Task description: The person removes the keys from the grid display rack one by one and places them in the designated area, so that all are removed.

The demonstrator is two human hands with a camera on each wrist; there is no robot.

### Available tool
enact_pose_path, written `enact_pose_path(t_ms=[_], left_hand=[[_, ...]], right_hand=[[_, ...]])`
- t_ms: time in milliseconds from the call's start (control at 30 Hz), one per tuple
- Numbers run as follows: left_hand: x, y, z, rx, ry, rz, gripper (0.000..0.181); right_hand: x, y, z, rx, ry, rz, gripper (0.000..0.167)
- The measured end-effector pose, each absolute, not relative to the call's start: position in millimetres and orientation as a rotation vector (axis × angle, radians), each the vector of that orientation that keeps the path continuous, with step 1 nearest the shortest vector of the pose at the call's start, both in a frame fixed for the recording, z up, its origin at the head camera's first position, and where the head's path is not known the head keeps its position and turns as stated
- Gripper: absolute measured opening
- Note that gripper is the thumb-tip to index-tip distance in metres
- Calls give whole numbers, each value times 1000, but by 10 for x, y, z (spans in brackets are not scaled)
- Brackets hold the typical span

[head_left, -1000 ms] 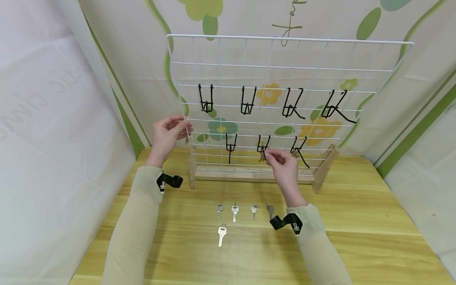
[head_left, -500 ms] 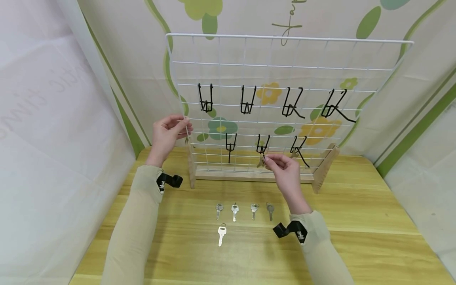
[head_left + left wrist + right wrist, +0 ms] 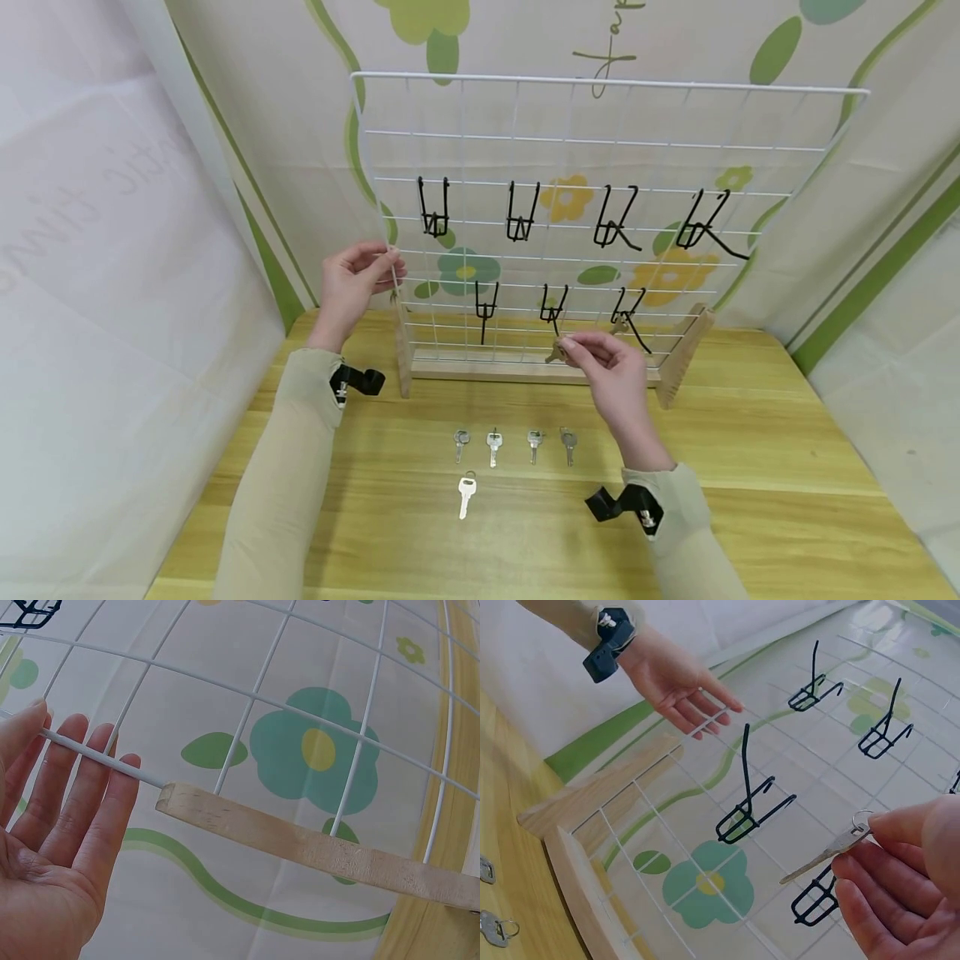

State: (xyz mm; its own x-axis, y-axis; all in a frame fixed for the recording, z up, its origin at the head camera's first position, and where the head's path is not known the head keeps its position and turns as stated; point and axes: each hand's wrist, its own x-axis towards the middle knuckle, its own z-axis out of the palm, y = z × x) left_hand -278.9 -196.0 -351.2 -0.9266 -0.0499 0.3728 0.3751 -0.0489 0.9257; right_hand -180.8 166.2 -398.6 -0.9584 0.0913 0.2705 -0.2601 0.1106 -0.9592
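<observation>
My left hand (image 3: 348, 283) pinches the left edge of a white wire grid rack (image 3: 611, 82), thumb in front and fingers behind, just above its wooden foot (image 3: 300, 844). My right hand (image 3: 618, 379) holds a small key (image 3: 555, 353) by its ring (image 3: 862, 819), between thumb and index finger; the blade points left. The key is at the front end of the lower middle black hook (image 3: 553, 310); whether the ring is fully off the prong cannot be told. A second key (image 3: 620, 325) hangs at the lower right hook (image 3: 628, 310).
Several keys lie on the wooden table (image 3: 787, 467) before the rack, among them a bright key (image 3: 467, 496) nearest me. A row of black hooks (image 3: 521, 217) sits higher on the grid. A lower left hook (image 3: 486, 310) juts forward. Behind hangs a flowered cloth (image 3: 300, 125).
My right hand has drawn the key from the lower middle hook outward, down and slightly right, toward me. My left hand stays on the rack's edge.
</observation>
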Motion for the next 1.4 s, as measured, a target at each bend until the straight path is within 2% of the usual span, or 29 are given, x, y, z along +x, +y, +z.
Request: enact_pose_path(t_ms=[300, 1033, 1400], left_hand=[[-2788, -1954, -3513, -343, -1934, -2055, 20], [-2785, -1951, -3510, -343, -1937, -2047, 21], [-2778, -1952, -3507, -356, -1923, -2047, 19]], right_hand=[[-1594, 1693, -4029, 261, -2231, 1964, 22], [-1258, 1542, -4960, 396, -2595, 2209, 19], [-1086, 1394, -5174, 386, -2653, 2315, 14]])
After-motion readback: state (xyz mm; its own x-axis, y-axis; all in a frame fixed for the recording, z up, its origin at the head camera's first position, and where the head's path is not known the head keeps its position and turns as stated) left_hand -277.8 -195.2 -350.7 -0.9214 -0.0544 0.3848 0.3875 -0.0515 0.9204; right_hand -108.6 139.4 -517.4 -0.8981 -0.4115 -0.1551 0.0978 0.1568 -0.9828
